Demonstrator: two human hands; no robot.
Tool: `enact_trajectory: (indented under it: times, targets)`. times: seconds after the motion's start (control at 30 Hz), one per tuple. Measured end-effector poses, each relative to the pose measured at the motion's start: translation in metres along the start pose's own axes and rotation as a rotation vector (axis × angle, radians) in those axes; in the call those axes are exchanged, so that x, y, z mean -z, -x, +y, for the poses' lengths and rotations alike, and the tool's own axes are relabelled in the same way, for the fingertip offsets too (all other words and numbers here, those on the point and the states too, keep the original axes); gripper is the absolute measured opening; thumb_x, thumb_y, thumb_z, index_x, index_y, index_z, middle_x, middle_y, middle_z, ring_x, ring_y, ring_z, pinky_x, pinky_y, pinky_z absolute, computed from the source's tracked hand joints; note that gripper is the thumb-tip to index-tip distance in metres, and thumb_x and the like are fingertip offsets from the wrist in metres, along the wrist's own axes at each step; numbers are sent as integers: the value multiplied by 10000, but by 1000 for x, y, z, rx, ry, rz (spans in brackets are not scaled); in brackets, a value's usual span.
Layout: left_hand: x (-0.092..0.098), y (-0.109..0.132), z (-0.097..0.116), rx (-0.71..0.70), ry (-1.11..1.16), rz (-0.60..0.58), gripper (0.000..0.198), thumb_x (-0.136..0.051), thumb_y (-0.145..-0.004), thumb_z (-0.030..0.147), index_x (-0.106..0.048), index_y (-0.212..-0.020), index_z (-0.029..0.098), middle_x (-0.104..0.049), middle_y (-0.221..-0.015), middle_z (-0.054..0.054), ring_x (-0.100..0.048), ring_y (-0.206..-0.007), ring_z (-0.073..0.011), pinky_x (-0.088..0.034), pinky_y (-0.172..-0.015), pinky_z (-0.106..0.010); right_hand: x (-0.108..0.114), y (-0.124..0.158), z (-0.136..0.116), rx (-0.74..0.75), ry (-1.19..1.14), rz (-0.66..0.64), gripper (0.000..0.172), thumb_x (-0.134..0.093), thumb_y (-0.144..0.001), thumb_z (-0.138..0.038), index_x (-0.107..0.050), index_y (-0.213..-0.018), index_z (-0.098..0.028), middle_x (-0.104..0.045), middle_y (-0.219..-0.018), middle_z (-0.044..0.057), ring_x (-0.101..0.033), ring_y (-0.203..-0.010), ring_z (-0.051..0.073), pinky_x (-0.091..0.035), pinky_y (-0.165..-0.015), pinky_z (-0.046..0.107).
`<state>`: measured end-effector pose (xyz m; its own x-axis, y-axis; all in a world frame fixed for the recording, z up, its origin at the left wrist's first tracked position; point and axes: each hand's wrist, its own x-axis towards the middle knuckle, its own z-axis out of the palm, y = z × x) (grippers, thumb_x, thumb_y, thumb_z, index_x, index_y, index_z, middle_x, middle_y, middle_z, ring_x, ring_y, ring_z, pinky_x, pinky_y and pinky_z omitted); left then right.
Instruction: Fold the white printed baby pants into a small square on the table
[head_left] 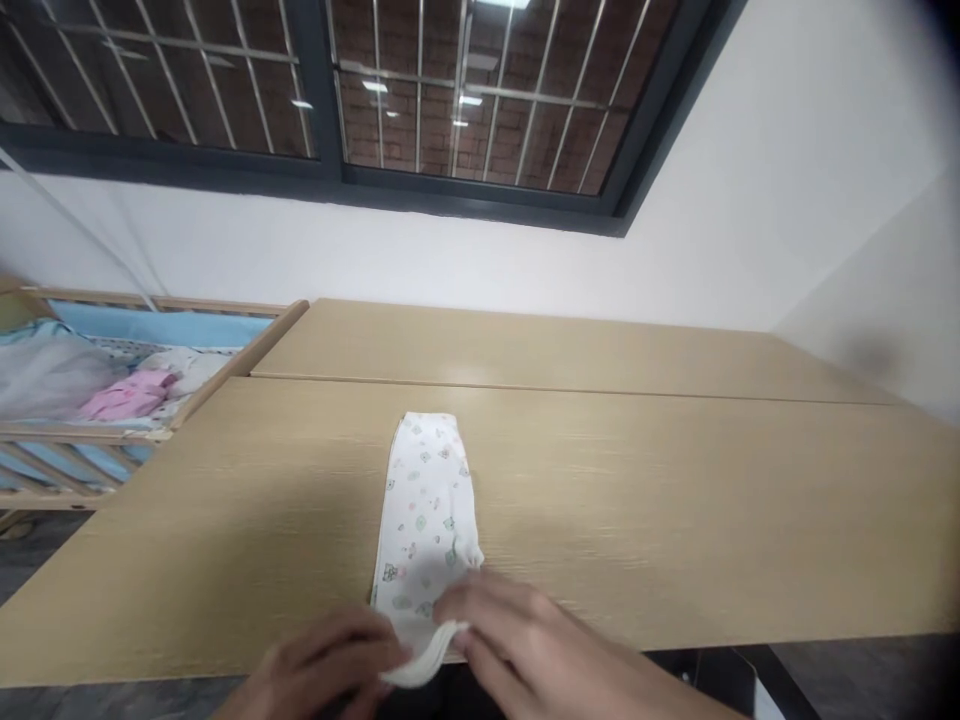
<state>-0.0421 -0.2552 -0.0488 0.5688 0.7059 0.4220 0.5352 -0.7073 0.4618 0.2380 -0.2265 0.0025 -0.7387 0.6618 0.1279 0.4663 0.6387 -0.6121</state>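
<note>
A small white garment [426,510] with a tiny printed pattern lies folded into a long narrow strip on the wooden table [675,500], running from the middle toward the near edge. My left hand [330,665] and my right hand [517,635] meet at its near end by the table's front edge. Both hands have their fingers pinched on the cloth's near edge, which is lifted and curled up a little between them. The far end of the garment lies flat.
A wooden baby cot [150,400] with blue lining and pink and white clothes [131,395] stands to the left of the table. A white wall and a barred window [337,90] are behind. A seam runs across the tabletop.
</note>
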Motion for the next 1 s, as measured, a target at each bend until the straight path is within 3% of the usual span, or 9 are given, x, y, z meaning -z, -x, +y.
enact_trajectory:
  times: [0.1,0.2,0.3,0.4,0.53,0.63,0.8,0.9,1.0]
  targets:
    - [25,-43,-17,189,-1,189,199,-603,-967,299,-723,-1126,299,-756,-968,11,-706,-811,-136,-568,-749,-200,40,-32,5,-78,-113,109,256,-492,-1048,-267,-669,-1225,-320,-694,-1136,56,-676,-1054,198,-577,-896,337]
    - [40,-107,-51,323,-36,185,262,-582,-966,390,-745,-1103,237,-751,-914,-10,-669,-771,-158,-535,-731,-248,57,-81,52,-147,-119,244,206,-608,-985,-292,-696,-1166,-250,-699,-1103,61,-666,-956,205,-550,-815,337]
    - [32,-166,-90,416,-60,67,281,-518,-969,294,-727,-1096,157,-761,-1061,-66,-692,-918,-193,-524,-803,-262,54,-134,116,-289,-123,361,226,-710,-884,-233,-668,-1096,-168,-715,-987,48,-644,-796,172,-510,-713,288]
    - [9,-194,-116,439,-128,38,292,-471,-956,175,-695,-1128,97,-739,-1144,-134,-683,-1043,-234,-515,-908,-312,43,-168,160,-403,-34,339,89,-690,-855,-141,-664,-939,-154,-706,-896,32,-646,-797,169,-502,-732,274]
    - [-23,-171,-106,426,-231,55,387,-483,-966,170,-571,-1323,49,-610,-1363,-231,-569,-1271,-325,-453,-1071,-458,34,-170,165,-403,45,357,170,-655,-891,-148,-674,-1058,-128,-693,-1138,138,-652,-1059,251,-508,-926,361]
    - [-49,-121,-72,304,-377,79,404,-466,-1018,297,-549,-1345,74,-588,-1394,-234,-535,-1317,-355,-444,-1098,-517,30,-152,138,-163,183,321,386,-537,-1012,-280,-576,-1371,-146,-529,-1484,182,-469,-1400,306,-364,-1164,464]
    - [-85,-53,-34,172,-627,171,444,-399,-1036,365,-575,-1275,34,-659,-1267,-253,-636,-1194,-366,-578,-947,-482,7,-127,90,254,97,-197,573,-355,-1096,-425,-284,-1631,-232,-244,-1705,60,-191,-1580,214,-179,-1281,408]
    - [-90,-44,-33,132,-631,157,330,-403,-1036,323,-652,-1108,120,-720,-1121,-198,-690,-1087,-344,-609,-899,-489,-13,-123,87,254,31,-371,624,-294,-1104,-473,-218,-1652,-184,-185,-1713,66,-134,-1590,184,-97,-1295,360]
    - [-89,-46,-37,134,-608,176,311,-426,-1031,310,-655,-1142,132,-724,-1150,-186,-694,-1105,-328,-620,-905,-466,-22,-131,108,194,52,-393,640,-263,-1096,-532,-212,-1652,-219,-183,-1711,44,-122,-1592,189,-53,-1299,394]
